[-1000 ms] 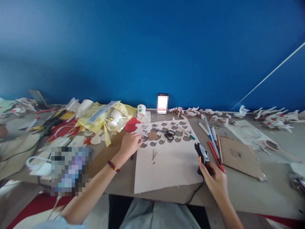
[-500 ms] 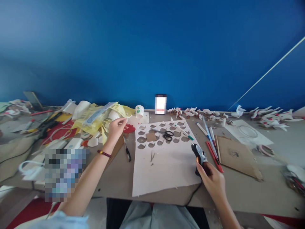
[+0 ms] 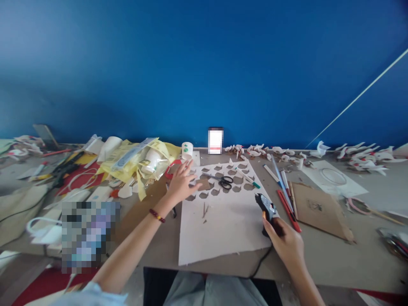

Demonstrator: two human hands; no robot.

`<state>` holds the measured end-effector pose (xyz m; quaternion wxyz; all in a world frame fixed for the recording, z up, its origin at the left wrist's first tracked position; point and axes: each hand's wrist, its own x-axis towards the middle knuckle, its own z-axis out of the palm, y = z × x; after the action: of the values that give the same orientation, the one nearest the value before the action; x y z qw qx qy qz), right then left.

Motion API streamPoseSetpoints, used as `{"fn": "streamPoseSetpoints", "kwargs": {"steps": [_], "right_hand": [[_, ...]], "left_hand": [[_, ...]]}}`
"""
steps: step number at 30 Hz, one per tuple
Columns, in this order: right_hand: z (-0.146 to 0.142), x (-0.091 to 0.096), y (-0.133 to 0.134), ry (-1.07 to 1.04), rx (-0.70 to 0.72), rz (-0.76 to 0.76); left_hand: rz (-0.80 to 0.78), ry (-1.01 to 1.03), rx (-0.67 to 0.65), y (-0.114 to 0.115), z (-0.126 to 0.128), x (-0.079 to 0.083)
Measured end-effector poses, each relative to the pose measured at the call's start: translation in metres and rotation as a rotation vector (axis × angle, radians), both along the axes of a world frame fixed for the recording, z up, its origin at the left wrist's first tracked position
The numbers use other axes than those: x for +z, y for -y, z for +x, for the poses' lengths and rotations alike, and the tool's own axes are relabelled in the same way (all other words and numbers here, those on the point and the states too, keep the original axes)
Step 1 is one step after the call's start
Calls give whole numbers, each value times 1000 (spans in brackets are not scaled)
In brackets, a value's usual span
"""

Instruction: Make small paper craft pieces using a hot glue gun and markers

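My right hand [image 3: 287, 240] is wrapped round a dark glue gun [image 3: 266, 209], its nozzle pointing up and left and its cord trailing toward the table edge. Fingers spread, my left hand [image 3: 183, 182] is over the left side of a white sheet [image 3: 223, 229] with rows of cut-out holes. A small brown cardboard square [image 3: 204, 184] lies beside its fingertips. Black-handled scissors [image 3: 225, 182] and a pen with a teal cap [image 3: 256, 185] rest on the sheet. Part of a black pen [image 3: 174, 211] shows under my left wrist; the rest is hidden.
A yellow plastic bag [image 3: 123, 159] and a white paper cup [image 3: 187, 149] stand at the back left. A phone [image 3: 216, 140] leans on the blue wall. To the right lie a red cutter [image 3: 288, 210], brown cardboard [image 3: 318, 208] and several white paper birds [image 3: 366, 157].
My left hand has moved right and nearer, from beside the yellow bag to over the sheet, and its pinched fingers have spread. My right hand keeps the glue gun in nearly the same place.
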<state>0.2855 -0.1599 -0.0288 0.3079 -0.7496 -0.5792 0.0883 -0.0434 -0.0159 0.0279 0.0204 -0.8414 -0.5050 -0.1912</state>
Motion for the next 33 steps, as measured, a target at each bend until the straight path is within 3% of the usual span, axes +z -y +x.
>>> {"fn": "streamPoseSetpoints", "kwargs": {"steps": [5,9,12,15,19,22,27,33], "right_hand": [[1,-3,0,-2,16,9],[1,-3,0,16,9,-7],[0,-1,-1,5,9,-2],[-2,2,0,-3,5,5],[-3,4,0,2,1,-3],[-3,5,-1,13,-3,-5],[-3,6,-1,18,-9,-31],[-3,4,-1,14,-10,-17]], "left_hand": [[-109,27,55,2,16,-24],[-82,87,73,1,10,-21],[-13,130,108,-4,-4,-10],[-17,210,235,-18,-27,-3],[-18,105,402,-35,-57,-8],[30,-13,387,-40,-65,-14],[186,-7,308,-38,-48,-11],[169,26,243,-40,-19,-6]]}}
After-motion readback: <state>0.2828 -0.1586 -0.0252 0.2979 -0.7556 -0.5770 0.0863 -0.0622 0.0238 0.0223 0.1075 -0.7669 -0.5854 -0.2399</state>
